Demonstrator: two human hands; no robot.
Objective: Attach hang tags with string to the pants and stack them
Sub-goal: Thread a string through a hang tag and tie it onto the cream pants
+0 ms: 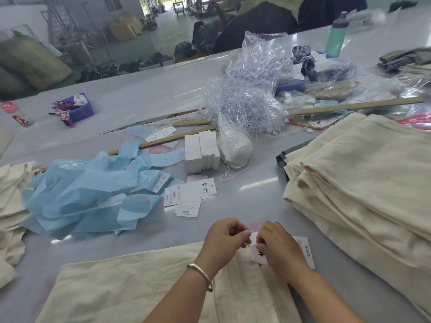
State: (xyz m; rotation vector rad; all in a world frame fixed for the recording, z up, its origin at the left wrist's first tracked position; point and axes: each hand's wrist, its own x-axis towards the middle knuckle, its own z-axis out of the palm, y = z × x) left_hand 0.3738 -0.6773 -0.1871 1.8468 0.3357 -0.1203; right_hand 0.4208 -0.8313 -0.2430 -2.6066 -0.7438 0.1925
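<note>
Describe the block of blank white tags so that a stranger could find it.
Start at the blue paper heap on the table's left. Just right of its far edge stands the block of white tags, upright, beside a plastic bag of string. Unlike the loose printed tags nearer, it is blank.

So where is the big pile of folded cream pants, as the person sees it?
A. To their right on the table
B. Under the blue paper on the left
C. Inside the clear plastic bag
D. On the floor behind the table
A: the stack of folded cream pants lies on the table to the right of both hands.
</note>
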